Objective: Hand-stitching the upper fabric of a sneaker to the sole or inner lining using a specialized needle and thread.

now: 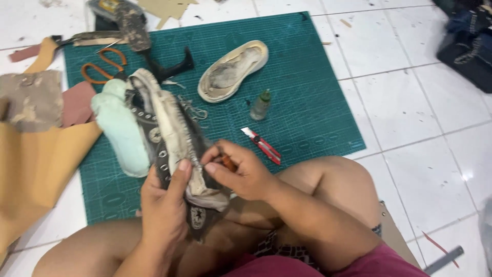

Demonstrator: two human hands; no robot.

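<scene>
Left hand (165,205) was clamped round the worn dark canvas high-top shoe upper with metal eyelets (169,143), held over the lap at the near edge of the green cutting mat (307,77) on the white tiled floor (410,102). Right hand (241,172) was pinched on a small orange-handled tool (229,164), its tip at the frayed pale edge, just beside the left thumb. Judged risk: a slip there could nick that thumb or tear the canvas, since the upper hung unsupported.

floor (410,102) | green cutting mat (318,102) | tan leather sheet (31,164)
</scene>
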